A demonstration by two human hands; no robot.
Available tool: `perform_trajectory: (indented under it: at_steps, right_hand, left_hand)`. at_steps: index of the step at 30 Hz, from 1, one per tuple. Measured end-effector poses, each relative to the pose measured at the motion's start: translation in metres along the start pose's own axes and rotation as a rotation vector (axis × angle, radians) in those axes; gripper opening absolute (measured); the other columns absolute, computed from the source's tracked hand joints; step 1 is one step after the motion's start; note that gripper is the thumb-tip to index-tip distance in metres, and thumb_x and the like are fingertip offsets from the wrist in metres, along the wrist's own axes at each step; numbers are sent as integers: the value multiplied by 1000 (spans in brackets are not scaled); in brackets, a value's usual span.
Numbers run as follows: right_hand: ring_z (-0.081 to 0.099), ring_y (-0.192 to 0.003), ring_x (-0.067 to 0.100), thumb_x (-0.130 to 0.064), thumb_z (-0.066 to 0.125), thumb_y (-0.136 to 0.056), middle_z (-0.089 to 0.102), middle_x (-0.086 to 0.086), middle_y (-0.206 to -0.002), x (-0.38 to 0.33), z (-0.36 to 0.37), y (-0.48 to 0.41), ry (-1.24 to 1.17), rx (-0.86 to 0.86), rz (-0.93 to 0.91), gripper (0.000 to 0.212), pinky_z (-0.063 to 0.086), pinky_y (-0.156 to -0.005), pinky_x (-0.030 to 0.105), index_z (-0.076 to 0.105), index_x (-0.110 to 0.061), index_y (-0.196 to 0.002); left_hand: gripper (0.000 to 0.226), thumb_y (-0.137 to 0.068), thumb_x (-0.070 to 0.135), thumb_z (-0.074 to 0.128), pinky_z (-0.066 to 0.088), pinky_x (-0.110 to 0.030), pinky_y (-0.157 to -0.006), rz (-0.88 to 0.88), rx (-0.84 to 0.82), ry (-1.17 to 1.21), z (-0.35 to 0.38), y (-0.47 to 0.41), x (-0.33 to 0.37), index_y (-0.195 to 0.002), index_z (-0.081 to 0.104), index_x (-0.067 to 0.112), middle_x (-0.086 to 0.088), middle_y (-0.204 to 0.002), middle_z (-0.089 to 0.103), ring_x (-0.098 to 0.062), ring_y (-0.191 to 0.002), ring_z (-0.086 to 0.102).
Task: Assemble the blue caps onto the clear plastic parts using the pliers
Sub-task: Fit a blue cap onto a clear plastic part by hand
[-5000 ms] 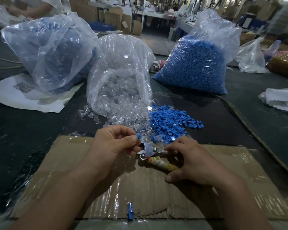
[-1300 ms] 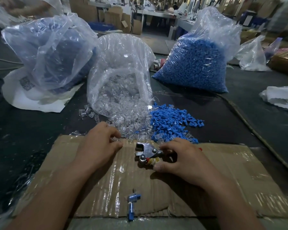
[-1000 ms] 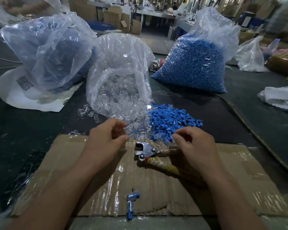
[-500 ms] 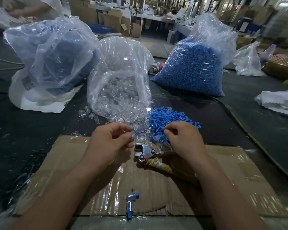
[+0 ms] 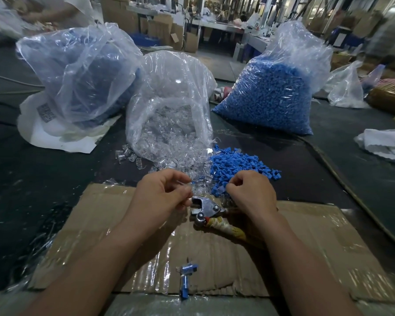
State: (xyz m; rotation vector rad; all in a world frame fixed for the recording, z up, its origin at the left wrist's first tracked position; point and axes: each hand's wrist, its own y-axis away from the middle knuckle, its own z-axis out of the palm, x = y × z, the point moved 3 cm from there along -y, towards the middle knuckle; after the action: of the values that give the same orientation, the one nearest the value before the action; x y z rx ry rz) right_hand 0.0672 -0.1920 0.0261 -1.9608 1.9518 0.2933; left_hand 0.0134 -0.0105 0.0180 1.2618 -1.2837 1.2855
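Caps (image 5: 237, 165) | your right hand (image 5: 252, 190) curls at them, hold unclear | left hand (image 5: 162, 192) pinches clear part (image 5: 188, 184) | slick, may slip

Pliers (image 5: 206, 209) on cardboard (image 5: 317, 247) — loose caps (image 5: 240, 165) behind, bags (image 5: 169, 106) beyond.

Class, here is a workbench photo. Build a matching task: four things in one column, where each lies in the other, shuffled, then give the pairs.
Things
1. pliers
2. loose blue caps
3. clear plastic parts
4. blue-capped pieces

Places
a. at the near edge of the cardboard
b. spilling from the middle bag
c. on the cardboard, between the left hand and the right hand
d. heaped on the dark table, right of the clear parts

Pairs: 1-c, 2-d, 3-b, 4-a
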Motion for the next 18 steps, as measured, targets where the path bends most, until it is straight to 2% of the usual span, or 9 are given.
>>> perform_trajectory:
  at_steps: [3,6,9,13,18]
  right_hand:
    - [53,-70,8,-20,59,-81,58,-9,-77,-2,-9,7,-106,48,-52,16,41,-59,24,58,-23,-65]
    - [51,-63,4,-16,64,-78,54,-12,-67,-14,-23,26,-304,106,-158,26,38,-56,20,52,-29,-58]
    - [50,-64,5,-16,66,-74,53,-10,-67,-33,-25,47,-390,142,-278,24,42,-60,25,51,-29,-59]
    - [45,-65,3,-25,61,-73,47,-13,-66,-48,-17,57,-371,125,-362,20,38,-60,23,46,-31,-60]
    - [44,-66,9,-24,63,-73,44,-12,-65,-42,-11,55,-260,200,-343,16,34,-58,23,50,-21,-63]
  left_hand:
    - [16,-80,-4,64,53,-19,-52,-21,20,36,0,1,0,-80,62,12,-7,-64,69,-13,-57,67]
    - [18,-81,-8,60,54,-20,-52,-48,25,82,1,0,0,-80,61,10,-5,-63,70,-12,-59,68]
    - [19,-81,-9,60,53,-20,-51,-62,17,115,4,1,0,-79,60,10,-6,-63,70,-13,-57,68]
    - [19,-80,-7,62,50,-17,-49,-31,16,48,4,3,2,-79,61,11,-4,-61,69,-10,-53,66]
    - [20,-79,-8,63,48,-13,-48,23,4,2,8,6,8,-77,61,12,0,-59,68,-6,-51,65]
